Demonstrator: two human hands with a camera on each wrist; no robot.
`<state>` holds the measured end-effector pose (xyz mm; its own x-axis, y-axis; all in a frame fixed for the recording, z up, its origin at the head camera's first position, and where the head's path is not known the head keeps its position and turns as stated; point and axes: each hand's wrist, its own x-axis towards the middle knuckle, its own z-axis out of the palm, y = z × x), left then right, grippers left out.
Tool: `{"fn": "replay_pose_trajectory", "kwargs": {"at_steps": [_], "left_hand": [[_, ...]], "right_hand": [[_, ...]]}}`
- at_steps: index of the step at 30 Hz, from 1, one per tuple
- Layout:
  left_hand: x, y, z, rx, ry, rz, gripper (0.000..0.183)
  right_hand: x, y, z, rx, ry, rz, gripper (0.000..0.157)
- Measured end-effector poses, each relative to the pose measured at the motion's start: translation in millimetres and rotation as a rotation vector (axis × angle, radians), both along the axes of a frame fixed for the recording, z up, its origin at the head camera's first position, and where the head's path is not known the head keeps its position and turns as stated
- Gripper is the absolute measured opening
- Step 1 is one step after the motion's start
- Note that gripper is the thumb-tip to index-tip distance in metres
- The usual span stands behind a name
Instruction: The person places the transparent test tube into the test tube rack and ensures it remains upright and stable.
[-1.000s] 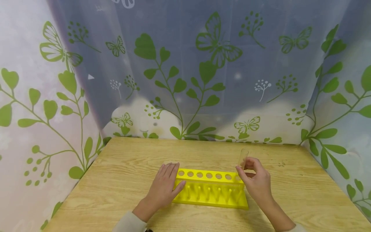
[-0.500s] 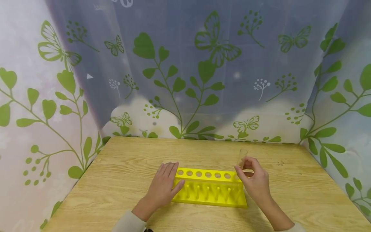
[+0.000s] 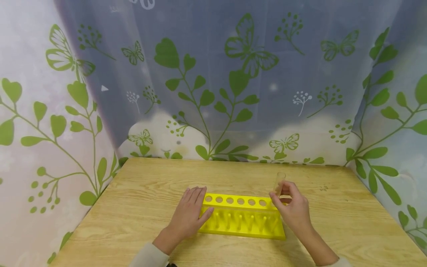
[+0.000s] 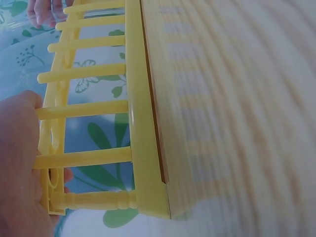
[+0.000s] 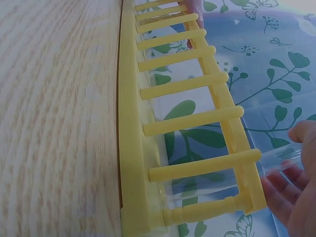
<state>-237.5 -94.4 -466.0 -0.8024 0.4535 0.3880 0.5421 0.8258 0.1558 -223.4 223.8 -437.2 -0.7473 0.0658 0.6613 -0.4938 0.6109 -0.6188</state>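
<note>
A yellow test tube rack (image 3: 241, 202) stands on the wooden table, with a row of holes on top and upright pegs along its front. My left hand (image 3: 189, 213) holds the rack's left end, thumb in front and fingers laid over the top toward the back. At the right end, my right hand (image 3: 295, 205) pinches a clear glass test tube (image 3: 280, 179) between thumb and fingers. In the right wrist view the test tube (image 5: 279, 159) passes through the end hole, and its lower part shows behind the last peg, near the base.
The wooden table (image 3: 150, 178) reaches back to a curtain (image 3: 207, 92) printed with green leaves and butterflies, which also closes off both sides. The other holes visible between the hands hold no tubes.
My right hand has shifted very slightly left with the test tube, and its thumb now covers the rack's end hole. The left hand and the rack stay put.
</note>
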Motion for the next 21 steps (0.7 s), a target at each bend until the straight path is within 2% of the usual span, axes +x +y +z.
{"fn": "replay_pose_trajectory", "kwargs": {"at_steps": [5, 13, 16, 21], "left_hand": [[-1.3, 0.3, -2.1, -0.005, -0.01, 0.004, 0.067], [2.1, 0.8, -5.2, 0.022, -0.022, 0.002, 0.066], [3.1, 2.1, -5.4, 0.044, -0.022, 0.002, 0.063], [4.3, 4.8, -2.6, 0.073, -0.03, 0.015, 0.058]], "right_hand": [[-0.6, -0.2, -0.7, 0.031, -0.077, -0.019, 0.038], [5.7, 3.7, -4.4, 0.093, -0.139, -0.039, 0.055], [7.5, 6.2, -6.0, 0.086, -0.151, -0.011, 0.052], [6.9, 11.8, -10.2, 0.07, -0.083, 0.074, 0.039]]}}
